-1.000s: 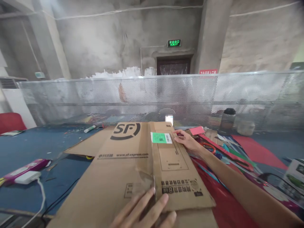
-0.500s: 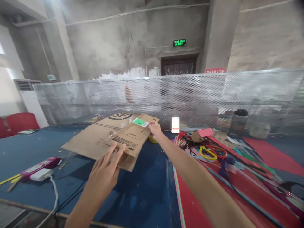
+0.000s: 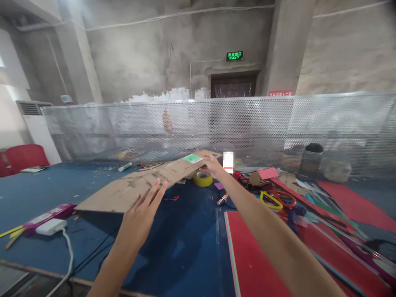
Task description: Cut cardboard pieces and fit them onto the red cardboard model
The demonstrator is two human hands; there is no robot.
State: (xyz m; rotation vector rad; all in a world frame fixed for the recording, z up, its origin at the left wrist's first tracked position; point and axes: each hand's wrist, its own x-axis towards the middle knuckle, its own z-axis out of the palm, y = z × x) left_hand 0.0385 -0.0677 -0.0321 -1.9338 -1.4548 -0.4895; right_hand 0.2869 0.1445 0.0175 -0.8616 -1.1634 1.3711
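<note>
Over the blue table (image 3: 176, 251), the right hand (image 3: 213, 166) grips the right edge of a tilted cardboard sheet (image 3: 116, 192); the left hand (image 3: 138, 218), open with fingers outstretched, touches its near edge. Yellow tape (image 3: 203, 182) lies near the right hand.

Both arms reaching forward, bare, in from the bottom edge. My left forearm (image 3: 116, 264) slants up and right, wrist about straight. Left hand (image 3: 138, 218) back side up, fingers (image 3: 158, 187) extended, slightly spread, aimed forward and right; thumb hidden. My right forearm (image 3: 266, 222) comes in from lower right, long diagonal, further out than the left. Right hand (image 3: 212, 166) sits higher and farther forward, fingers bent in a pinching grip, tips toward the left, partly hidden. Hands well apart, not touching, arms uncrossed.
</note>
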